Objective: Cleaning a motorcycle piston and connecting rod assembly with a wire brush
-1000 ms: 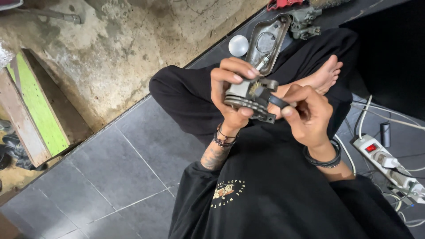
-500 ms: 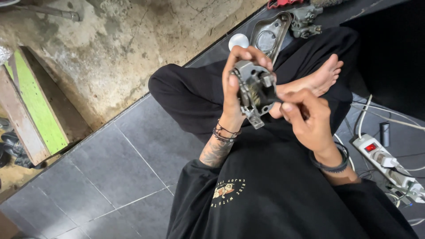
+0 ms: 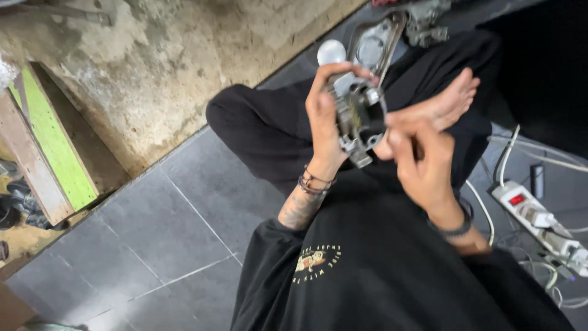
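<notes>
Left hand (image 3: 323, 119) is clenched around a grey metal part (image 3: 358, 116), held up over the lap. Right hand (image 3: 422, 159) pinches its right edge. Open tile floor (image 3: 153, 245) left; power strip (image 3: 533, 214) right.

Metal engine part (image 3: 358, 116): a second ago lies flat across both hands at chest level; now stands on end, raised, its round opening facing the camera. Left hand (image 3: 324, 119) has shifted from gripping over the top to clasping the part's left side, fingers curled over the upper edge. Right hand (image 3: 422, 159) has slid off the part's end and now sits at its lower right edge.
</notes>
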